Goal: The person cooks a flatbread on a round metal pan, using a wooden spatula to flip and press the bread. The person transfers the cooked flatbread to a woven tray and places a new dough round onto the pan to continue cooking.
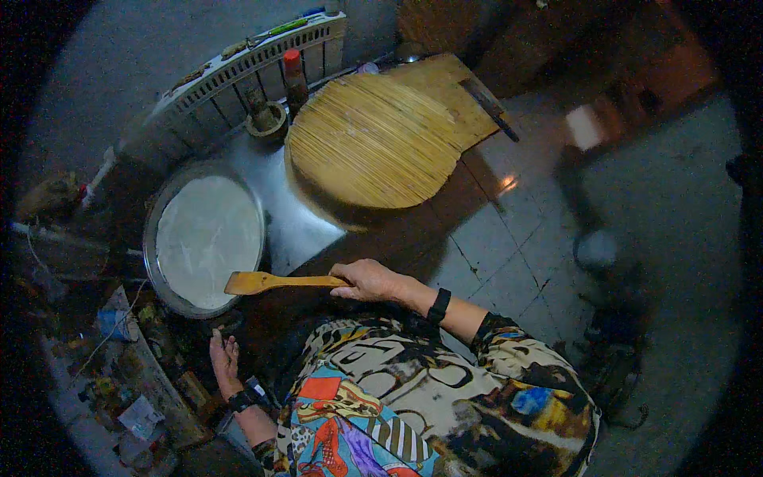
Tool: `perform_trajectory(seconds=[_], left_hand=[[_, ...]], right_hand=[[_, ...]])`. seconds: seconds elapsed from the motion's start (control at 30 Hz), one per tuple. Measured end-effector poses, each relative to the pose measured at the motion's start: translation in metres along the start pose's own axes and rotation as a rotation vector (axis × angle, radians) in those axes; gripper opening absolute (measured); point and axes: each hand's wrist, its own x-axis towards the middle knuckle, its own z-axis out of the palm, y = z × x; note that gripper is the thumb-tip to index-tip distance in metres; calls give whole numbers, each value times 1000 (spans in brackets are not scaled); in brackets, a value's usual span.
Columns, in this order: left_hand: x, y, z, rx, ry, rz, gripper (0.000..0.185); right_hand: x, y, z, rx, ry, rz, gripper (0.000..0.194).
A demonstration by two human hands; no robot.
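My right hand (366,280) grips the handle of a wooden spatula (256,283), whose flat end is over the near right edge of a round metal pan (260,238). A pale, flat sheet, perhaps dough or batter (208,238), covers the pan's inside. My left hand (225,358) is just below the pan, fingers apart and holding nothing. Up and to the right of the pan lies a round yellow mat of thin stalks (375,140), partly over a wooden board (432,83).
A mortar-like bowl (266,122) and a red-capped bottle (293,77) stand behind the metal counter (298,208). A knife or similar flat tool (489,107) lies on the board's right edge. Cluttered small items surround a ledge (161,381) at lower left. Tiled floor (506,238) shows at right.
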Motion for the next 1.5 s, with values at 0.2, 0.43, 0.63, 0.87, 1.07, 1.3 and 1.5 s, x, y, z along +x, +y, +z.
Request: perform_trajectory(seconds=[0.2,0.43,0.63,0.87,1.07,1.3,1.5], left_hand=[[7,-1,11,-8,16,-7,61],[15,0,34,-24,7,34,76],[32,2,30,49,-11,-22,65],[26,22,15,140,-77,-122,45],[15,29,15,69,-165,-196,49],[13,20,15,4,-114,-137,47],[11,14,17,-14,-149,-102,37]], right_hand=[[2,2,2,-8,-13,2,37],[0,14,0,-34,25,-4,37],[-6,21,4,-88,63,-2,37],[-5,11,9,-83,54,6,37],[5,11,3,-83,49,-45,37],[19,13,5,-103,30,-93,37],[23,13,9,-95,11,-96,37]])
